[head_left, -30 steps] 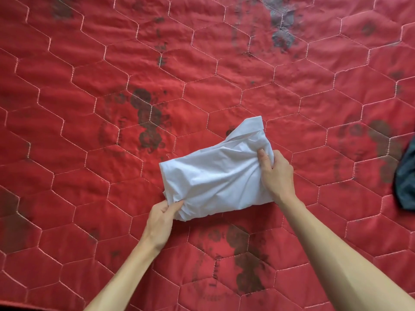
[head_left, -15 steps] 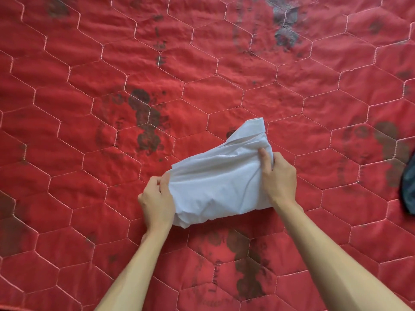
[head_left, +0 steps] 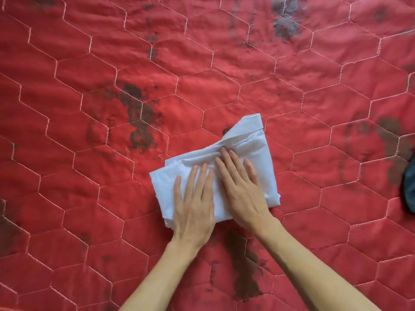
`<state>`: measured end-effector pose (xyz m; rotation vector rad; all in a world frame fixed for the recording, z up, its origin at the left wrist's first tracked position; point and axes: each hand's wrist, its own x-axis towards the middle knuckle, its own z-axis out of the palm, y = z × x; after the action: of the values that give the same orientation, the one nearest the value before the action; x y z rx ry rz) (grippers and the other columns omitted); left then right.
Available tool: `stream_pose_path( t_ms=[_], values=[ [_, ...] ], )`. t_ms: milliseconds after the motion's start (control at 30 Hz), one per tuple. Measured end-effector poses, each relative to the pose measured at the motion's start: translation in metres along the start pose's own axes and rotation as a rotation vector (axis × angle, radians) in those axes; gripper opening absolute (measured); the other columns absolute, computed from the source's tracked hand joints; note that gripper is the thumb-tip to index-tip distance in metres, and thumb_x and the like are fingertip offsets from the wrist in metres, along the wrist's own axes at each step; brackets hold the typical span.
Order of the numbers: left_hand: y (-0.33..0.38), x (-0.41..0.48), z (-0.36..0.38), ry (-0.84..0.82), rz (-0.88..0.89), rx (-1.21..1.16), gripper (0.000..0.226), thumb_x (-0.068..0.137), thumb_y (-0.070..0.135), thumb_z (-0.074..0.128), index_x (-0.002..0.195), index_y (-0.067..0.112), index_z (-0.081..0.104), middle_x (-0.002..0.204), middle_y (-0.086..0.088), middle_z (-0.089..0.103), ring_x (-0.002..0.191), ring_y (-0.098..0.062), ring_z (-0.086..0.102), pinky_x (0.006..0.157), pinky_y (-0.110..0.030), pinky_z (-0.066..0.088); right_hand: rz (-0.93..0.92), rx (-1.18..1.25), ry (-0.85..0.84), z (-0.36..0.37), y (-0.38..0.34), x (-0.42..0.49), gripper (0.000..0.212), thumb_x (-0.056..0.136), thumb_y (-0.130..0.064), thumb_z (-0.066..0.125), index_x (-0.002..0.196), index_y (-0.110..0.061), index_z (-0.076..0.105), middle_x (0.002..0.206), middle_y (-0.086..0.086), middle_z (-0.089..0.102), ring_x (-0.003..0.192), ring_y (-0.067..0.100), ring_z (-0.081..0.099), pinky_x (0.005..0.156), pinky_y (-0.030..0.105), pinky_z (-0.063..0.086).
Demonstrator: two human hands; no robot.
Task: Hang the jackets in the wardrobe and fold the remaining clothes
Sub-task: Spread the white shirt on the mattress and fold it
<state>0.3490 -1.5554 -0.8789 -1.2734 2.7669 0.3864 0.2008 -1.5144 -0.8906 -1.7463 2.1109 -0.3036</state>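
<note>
A folded white garment [head_left: 253,144] lies in a compact bundle on the red quilted cover [head_left: 89,176], its collar-like corner pointing to the far right. My left hand [head_left: 194,198] rests flat on the bundle's near left part, fingers spread. My right hand [head_left: 241,187] lies flat beside it on the middle of the bundle, fingers spread, fingertips at a crease. Neither hand grips the cloth; both press on top of it.
A dark blue garment [head_left: 409,187] shows partly at the right edge. The red cover has hexagon stitching and dark worn patches [head_left: 139,122]. It fills the whole view.
Both hands have let go of the garment's edges. The left side was folded over, the bundle is smaller, and both palms now lie flat on top of it.
</note>
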Motion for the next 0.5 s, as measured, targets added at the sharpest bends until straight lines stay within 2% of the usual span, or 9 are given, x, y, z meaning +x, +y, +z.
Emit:
stream_pose_path(
  t_ms=[67,133,233,333,400,467,500],
  values=[
    [-0.014,0.013,0.005,-0.039,-0.052,0.049,0.057,0.104,0.035,0.032,0.156,0.013,0.029,0.166,-0.011,0.018,0.153,-0.026,0.016,0.122,-0.054,0.015,0.023,-0.056,-0.053,0.000,0.011,0.006,0.057,0.103,-0.028,0.034,0.157,-0.012,0.026,0.166,0.006,0.013,0.154,0.017,0.007,0.123,0.038,-0.004],
    [-0.026,0.025,0.007,-0.049,-0.109,0.033,0.064,0.102,0.049,0.028,0.159,0.020,0.020,0.167,-0.012,0.008,0.155,-0.027,0.007,0.123,-0.054,0.008,0.071,-0.105,-0.055,-0.001,0.022,0.014,0.064,0.102,-0.042,0.038,0.158,-0.015,0.024,0.166,0.008,0.014,0.154,0.019,0.010,0.124,0.041,0.000],
    [-0.040,0.034,0.009,-0.052,-0.252,0.039,0.070,0.101,0.056,0.024,0.160,0.021,0.012,0.167,-0.016,0.000,0.155,-0.031,0.004,0.121,-0.058,0.006,0.232,-0.162,-0.017,-0.009,0.039,0.014,0.070,0.101,-0.051,0.034,0.158,-0.014,0.021,0.166,0.009,0.013,0.154,0.023,0.011,0.123,0.046,0.007],
    [-0.041,0.036,0.010,-0.071,-0.318,0.046,0.071,0.101,0.058,0.021,0.160,0.020,0.009,0.166,-0.019,-0.001,0.154,-0.034,0.007,0.119,-0.058,0.010,0.484,-0.068,0.026,-0.021,0.056,0.005,0.072,0.101,-0.051,0.031,0.158,-0.011,0.017,0.167,0.012,0.010,0.154,0.027,0.011,0.121,0.047,0.014],
    [-0.037,0.032,0.007,-0.075,-0.388,0.023,0.076,0.101,0.059,0.026,0.160,0.015,0.010,0.165,-0.022,0.002,0.153,-0.037,0.010,0.119,-0.057,0.014,0.540,-0.027,0.058,-0.029,0.057,0.000,0.070,0.098,-0.047,0.041,0.152,-0.004,0.031,0.161,0.019,0.024,0.147,0.036,0.026,0.114,0.048,0.027],
    [-0.031,0.024,-0.001,-0.048,-0.559,-0.065,0.079,0.100,0.058,0.034,0.158,0.008,0.013,0.162,-0.026,0.013,0.148,-0.042,0.020,0.114,-0.056,0.026,0.570,0.073,0.102,-0.038,0.048,-0.004,0.061,0.094,-0.041,0.055,0.140,-0.003,0.045,0.142,0.021,0.042,0.125,0.041,0.046,0.099,0.049,0.041],
    [-0.027,0.018,-0.007,-0.014,-0.666,-0.129,0.079,0.100,0.056,0.039,0.157,0.006,0.016,0.158,-0.027,0.022,0.141,-0.044,0.029,0.110,-0.056,0.032,0.620,0.182,0.097,-0.043,0.042,-0.007,0.057,0.093,-0.039,0.060,0.137,-0.005,0.047,0.133,0.017,0.045,0.114,0.039,0.052,0.091,0.046,0.045]
  ],
)
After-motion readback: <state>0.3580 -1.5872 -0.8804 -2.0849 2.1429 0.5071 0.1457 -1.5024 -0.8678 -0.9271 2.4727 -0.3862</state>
